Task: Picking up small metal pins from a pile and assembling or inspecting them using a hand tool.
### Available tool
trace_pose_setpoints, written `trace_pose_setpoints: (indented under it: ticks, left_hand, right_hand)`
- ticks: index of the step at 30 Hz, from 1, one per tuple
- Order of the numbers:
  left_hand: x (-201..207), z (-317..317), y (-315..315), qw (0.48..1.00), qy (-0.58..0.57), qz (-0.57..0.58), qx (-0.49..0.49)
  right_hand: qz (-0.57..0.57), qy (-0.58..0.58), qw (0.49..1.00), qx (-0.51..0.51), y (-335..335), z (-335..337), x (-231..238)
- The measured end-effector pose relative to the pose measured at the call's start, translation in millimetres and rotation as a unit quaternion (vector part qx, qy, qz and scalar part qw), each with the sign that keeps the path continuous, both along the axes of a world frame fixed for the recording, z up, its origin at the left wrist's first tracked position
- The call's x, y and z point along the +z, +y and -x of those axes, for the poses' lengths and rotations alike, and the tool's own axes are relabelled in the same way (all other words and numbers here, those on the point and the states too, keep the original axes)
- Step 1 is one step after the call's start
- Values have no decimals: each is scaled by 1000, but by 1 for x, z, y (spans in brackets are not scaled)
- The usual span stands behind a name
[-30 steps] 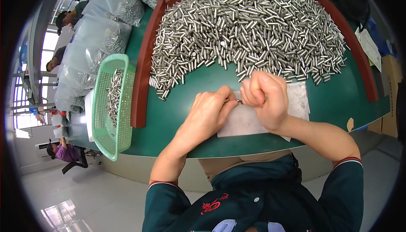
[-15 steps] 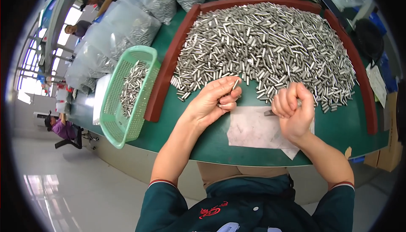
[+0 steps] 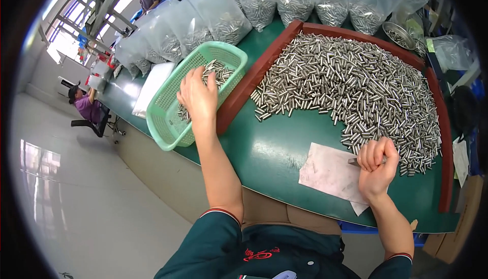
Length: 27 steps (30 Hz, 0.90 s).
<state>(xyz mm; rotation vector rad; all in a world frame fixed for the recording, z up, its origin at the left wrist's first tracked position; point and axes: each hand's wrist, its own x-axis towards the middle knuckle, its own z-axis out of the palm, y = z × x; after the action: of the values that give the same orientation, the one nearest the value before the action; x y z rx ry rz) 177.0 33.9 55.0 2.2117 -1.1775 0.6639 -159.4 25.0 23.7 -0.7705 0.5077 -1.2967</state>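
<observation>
My left hand (image 3: 198, 96) is over the green plastic basket (image 3: 158, 110), fingers stretched and apart, its palm side hidden. Beneath and beside it lie small metal pins (image 3: 219, 70) in the basket. My right hand (image 3: 377, 164) is closed in a fist above the right side of a whitish, smudged cloth or paper sheet (image 3: 328, 173). From the fist sticks the end of a dark grey metal piece (image 3: 353, 162); the fingers hide the rest. Close beyond that fist spreads a large heap of shiny metal pins (image 3: 351, 85) on the green tabletop (image 3: 274, 149).
A dark red wooden frame (image 3: 254, 73) borders the heap. Clear bags of pins (image 3: 223, 22) line the back and left. A metal bowl (image 3: 399, 35) stands at the back right, a cardboard box (image 3: 460, 218) at the lower right. Co-workers (image 3: 86, 103) are at the far left.
My left hand has moved left from the heap's front edge to the basket, and its fingers have opened. The right fist stays closed near the sheet. The view has swung left.
</observation>
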Motion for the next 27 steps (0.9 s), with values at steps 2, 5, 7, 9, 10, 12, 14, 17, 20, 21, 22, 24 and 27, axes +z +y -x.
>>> trace_pose_setpoints:
  ticks: [2,5,7,9,10,12,14,17,20,21,22,24,27]
  left_hand:
    - [-1,25,-15,991,-61,67,-96]
    - [-2,78,-30,944,-8,95,-317]
    - [-9,110,-24,894,58,27,-444]
    - [-19,137,-12,827,120,-96,-540]
    - [-21,145,-5,795,112,-131,-581]
    - [-30,158,5,762,126,-174,-611]
    - [-36,166,15,761,124,-173,-613]
    - [-40,173,19,760,110,-175,-616]
    - [-39,173,11,768,84,-171,-612]
    - [-39,174,5,769,81,-163,-613]
    - [-37,177,-2,769,75,-154,-615]
    - [-36,186,-16,761,71,-132,-631]
    - [-32,196,-25,749,113,-146,-637]
  right_hand:
    - [34,45,998,-22,0,5,-3]
    - [21,65,998,-18,0,4,1]
    - [8,81,996,-22,-1,3,7]
    - [18,100,994,-31,-5,6,0]
    - [22,114,993,-38,-5,6,1]
    - [13,118,992,-48,-2,10,3]
    - [17,134,990,-51,-1,19,3]
    - [15,115,993,-40,-3,26,5]
    - [79,44,996,-26,-10,32,13]
    - [118,43,991,-37,-15,32,19]
    - [145,36,988,-44,-20,33,27]
    - [210,52,973,-84,-29,34,26]
    - [257,92,955,-118,-26,33,9]
